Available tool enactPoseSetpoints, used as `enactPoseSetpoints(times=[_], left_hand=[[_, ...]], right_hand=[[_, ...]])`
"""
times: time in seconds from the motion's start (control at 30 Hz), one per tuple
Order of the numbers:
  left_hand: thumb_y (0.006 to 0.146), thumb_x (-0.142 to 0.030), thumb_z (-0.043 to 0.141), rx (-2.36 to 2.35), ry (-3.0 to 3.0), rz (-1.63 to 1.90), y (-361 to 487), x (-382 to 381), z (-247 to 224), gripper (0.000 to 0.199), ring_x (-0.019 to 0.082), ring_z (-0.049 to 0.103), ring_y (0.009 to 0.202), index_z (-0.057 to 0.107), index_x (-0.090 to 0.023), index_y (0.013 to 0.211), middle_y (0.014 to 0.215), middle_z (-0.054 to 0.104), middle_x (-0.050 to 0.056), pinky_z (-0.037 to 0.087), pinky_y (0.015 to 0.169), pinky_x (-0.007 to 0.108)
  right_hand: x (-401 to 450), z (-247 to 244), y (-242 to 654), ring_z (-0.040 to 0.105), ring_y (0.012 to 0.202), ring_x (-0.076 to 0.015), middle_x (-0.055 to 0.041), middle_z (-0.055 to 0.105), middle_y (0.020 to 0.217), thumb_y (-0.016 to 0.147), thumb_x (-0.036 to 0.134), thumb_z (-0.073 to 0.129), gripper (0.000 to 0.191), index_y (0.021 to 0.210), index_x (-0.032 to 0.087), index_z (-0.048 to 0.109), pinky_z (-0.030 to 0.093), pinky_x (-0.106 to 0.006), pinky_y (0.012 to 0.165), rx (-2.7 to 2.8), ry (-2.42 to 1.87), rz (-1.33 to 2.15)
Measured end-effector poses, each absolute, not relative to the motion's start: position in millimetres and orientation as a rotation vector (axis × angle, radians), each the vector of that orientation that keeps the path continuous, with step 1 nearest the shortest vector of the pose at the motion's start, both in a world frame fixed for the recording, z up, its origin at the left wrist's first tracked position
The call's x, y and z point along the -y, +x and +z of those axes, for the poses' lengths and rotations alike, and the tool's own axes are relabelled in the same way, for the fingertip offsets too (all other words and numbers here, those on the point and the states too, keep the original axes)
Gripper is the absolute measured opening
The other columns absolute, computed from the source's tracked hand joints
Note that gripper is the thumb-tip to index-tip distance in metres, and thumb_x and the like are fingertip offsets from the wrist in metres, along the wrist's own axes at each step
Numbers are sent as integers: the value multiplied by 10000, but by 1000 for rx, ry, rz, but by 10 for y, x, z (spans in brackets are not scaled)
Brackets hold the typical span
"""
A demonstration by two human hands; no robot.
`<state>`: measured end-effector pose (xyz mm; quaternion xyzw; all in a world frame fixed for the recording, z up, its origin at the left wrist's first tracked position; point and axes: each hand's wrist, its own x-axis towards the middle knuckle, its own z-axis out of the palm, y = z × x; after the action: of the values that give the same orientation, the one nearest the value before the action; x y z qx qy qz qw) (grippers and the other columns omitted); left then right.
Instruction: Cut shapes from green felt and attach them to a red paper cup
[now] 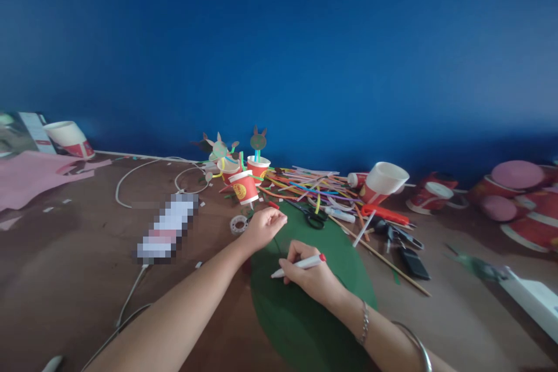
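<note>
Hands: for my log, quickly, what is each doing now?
Left hand: loosely closed, nothing visible in it.
Right hand: closed, holding a white marker.

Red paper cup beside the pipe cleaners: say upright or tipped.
Tipped: the red paper cup lies on its side, white rim facing right.

Head camera looks forward and down at green paper.

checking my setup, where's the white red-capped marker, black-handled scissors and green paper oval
White red-capped marker (300,264), head view, on its barrel
Black-handled scissors (314,220), head view, on a finger loop
Green paper oval (300,319), head view, on its lower part
</note>
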<state>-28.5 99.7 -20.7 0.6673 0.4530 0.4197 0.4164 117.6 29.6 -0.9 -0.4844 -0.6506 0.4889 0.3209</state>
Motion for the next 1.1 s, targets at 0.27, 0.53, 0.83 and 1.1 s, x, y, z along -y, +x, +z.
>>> enactPoseSetpoints(times=[0.27,0.53,0.83,1.1], left_hand=[[790,-402,528,-1146,1653,1048,-275,-1018,-243,275,167,595,705,625,-147,824,741,661,43,451,628,251],[789,-408,530,-1151,1653,1047,-276,-1009,-231,284,168,590,709,626,-142,820,746,662,46,448,632,253],[790,-397,529,-1169,1659,1034,-278,-1017,-241,278,170,594,715,628,-141,835,749,662,47,451,644,255],[795,-398,520,-1160,1655,1035,-282,-1012,-236,278,175,597,734,626,-145,840,769,665,52,455,653,258]], right_hand=[[-295,-4,1172,560,459,-105,36,595,473,724,209,559,192,575,200,440,359,-175,438,1774,-1282,1251],[-284,-41,1169,536,466,-102,38,593,482,720,205,562,188,575,203,442,361,-182,453,1808,-1305,1200],[-278,-1,1169,507,488,-95,35,591,508,715,222,591,201,566,193,459,352,-182,469,1845,-1273,1174],[-269,18,1174,493,480,-94,27,605,509,710,220,598,190,565,190,478,343,-182,460,1868,-1268,1198]])
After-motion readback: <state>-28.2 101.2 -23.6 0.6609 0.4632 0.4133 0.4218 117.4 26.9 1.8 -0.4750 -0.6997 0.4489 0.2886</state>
